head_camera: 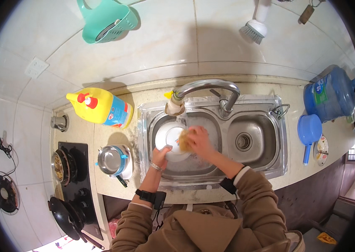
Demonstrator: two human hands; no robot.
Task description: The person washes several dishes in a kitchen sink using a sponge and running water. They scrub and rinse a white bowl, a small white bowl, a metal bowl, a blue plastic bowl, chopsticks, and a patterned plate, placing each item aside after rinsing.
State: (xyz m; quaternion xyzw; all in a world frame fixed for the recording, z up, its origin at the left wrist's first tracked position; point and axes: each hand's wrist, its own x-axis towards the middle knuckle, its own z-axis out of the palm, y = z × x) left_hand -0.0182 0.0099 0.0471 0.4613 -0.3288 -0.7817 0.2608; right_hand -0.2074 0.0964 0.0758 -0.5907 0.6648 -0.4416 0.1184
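Over the larger, left basin of the steel double sink (pixel 221 148), my left hand (pixel 161 156) grips the lower left rim of a white plate (pixel 166 135). My right hand (pixel 199 140) holds a yellowish-brown scrubbing sponge (pixel 185 141) against the plate's right side. Water runs from the spout of the chrome faucet (pixel 209 83) just above the plate. Suds and water lie in the basin beneath both hands. The plate's underside is hidden.
Left of the sink stand a yellow detergent jug (pixel 97 105) and a metal pot (pixel 111 160). Farther left, pans sit on a black cooktop (pixel 83 176). On the right are a blue dipper (pixel 309 129), a patterned plate (pixel 322 150) and a large blue water bottle (pixel 331 94).
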